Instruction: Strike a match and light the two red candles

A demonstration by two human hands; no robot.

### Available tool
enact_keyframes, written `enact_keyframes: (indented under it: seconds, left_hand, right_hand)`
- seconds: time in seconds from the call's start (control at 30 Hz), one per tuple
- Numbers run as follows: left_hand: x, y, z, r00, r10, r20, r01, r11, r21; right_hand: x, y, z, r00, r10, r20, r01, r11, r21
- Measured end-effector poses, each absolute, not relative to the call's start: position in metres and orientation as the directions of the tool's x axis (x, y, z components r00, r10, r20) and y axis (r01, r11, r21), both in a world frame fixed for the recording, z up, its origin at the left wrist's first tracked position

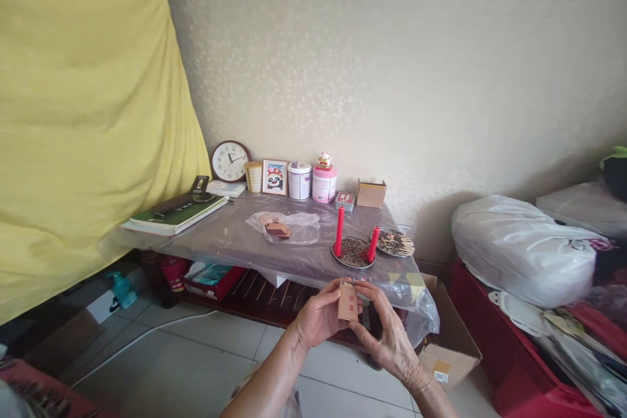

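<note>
Both my hands are raised in front of a low table (235, 245) covered with clear plastic. My left hand (321, 317) grips a small brown matchbox (348, 300) from the left, fingers curled round it. My right hand (389, 333) pinches the same matchbox from the right side. Just beyond my hands, two red candles (339, 230) stand on a round metal plate (353, 253) at the table's near right corner. A second plate (396, 243) with thin sticks lies right of it.
Along the wall stand a clock (230, 160), a framed picture (275, 176), two tins (300, 180), and a small cardboard box (371, 193). Books (174, 214) lie at the left. A yellow cloth (83, 117) hangs left. A white bag (524, 248) and an open carton (448, 339) sit right.
</note>
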State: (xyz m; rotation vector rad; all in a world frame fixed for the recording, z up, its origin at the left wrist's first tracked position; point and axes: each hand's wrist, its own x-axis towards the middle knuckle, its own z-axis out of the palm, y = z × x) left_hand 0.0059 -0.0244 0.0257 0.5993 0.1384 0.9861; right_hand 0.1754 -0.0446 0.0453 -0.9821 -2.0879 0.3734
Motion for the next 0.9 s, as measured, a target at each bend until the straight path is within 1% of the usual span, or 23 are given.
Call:
enact_keyframes:
  seconds: [0.73, 0.9]
  left_hand:
    - [0.0041, -0.0244, 0.0236, 0.579, 0.803, 0.140, -0.716, 0.418, 0.559]
    - [0.0048, -0.0236, 0.0224, 0.575, 0.805, 0.146, -0.721, 0.414, 0.556]
  right_hand:
    - [0.1735, -0.0461, 0.0457, -0.342, 0.767, 0.544, 0.577, 0.628, -0.523]
    - [0.1742, -0.0474, 0.0453, -0.357, 0.772, 0.526, 0.575, 0.626, -0.527]
